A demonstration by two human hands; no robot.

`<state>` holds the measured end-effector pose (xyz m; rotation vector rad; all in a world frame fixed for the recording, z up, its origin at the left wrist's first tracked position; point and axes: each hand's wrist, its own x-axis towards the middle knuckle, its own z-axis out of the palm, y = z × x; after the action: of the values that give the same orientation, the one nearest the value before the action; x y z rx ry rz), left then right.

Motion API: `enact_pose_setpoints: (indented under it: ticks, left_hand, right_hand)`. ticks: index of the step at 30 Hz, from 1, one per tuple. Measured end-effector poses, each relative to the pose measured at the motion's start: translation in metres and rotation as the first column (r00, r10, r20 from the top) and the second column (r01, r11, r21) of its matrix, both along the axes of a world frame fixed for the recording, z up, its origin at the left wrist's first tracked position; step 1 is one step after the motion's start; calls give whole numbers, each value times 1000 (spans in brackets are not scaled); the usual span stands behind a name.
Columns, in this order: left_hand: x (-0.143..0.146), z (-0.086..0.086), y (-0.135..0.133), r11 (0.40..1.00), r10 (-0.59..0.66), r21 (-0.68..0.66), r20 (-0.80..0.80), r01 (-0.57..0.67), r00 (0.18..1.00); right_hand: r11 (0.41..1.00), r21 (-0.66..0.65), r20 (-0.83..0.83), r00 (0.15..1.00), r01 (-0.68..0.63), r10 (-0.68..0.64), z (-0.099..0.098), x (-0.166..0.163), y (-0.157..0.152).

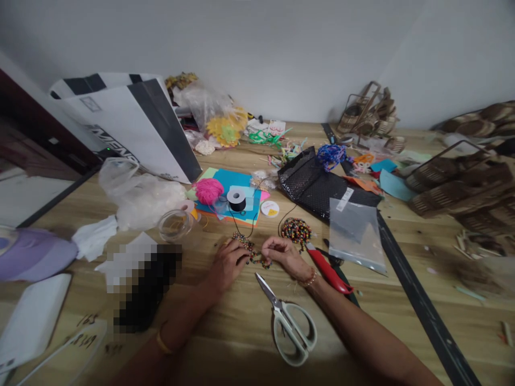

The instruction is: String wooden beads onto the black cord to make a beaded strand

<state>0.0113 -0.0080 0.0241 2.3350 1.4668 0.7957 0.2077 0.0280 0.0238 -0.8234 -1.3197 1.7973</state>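
Multicoloured bead strand (254,255) lay between left hand (231,261) and right hand (284,256), at the fingertips; fingers were curled, grip couldn't be told. Bead pile (296,230) sat just beyond right hand, scissors (278,304) nearer, thread spool (236,202) farther out.

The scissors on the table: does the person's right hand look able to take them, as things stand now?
Probably yes: the scissors lie close to the right hand, on the person's side of it, and nothing covers them. The hand, though, seems occupied at the beads.
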Motion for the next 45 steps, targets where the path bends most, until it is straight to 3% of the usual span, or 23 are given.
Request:
enact_pose_setpoints:
  ticks: [7,12,17,22,24,31,38,45]
  left_hand:
    - [6,-1,0,999,33,36,-152,-28,988]
    - [9,-2,-1,999,44,36,-144,-39,989]
    - [10,1,-1,996,86,-12,157,-85,984]
    - [9,3,-1,939,277,-324,500,-120,820]
    - [8,4,-2,900,347,-424,558,-101,754]
    - [9,11,-4,833,444,-552,630,-34,637]
    - [10,17,-4,808,478,-589,646,-9,595]
    - [6,17,-7,761,531,-645,678,65,509]
  right_hand:
    - [999,-28,-35,999,32,-33,-2,1,1]
    - [998,1,4,998,65,-65,0,1,3]
    - [973,159,76,981,166,-180,2,-2,-3]
    - [833,499,128,930,241,-345,6,-4,-11]
    - [792,544,117,910,277,-398,7,-4,-12]
    - [820,370,40,874,437,-484,9,0,-6]
    - [892,258,30,920,370,-390,13,1,-7]
    - [914,264,66,940,307,-335,11,-5,-18]
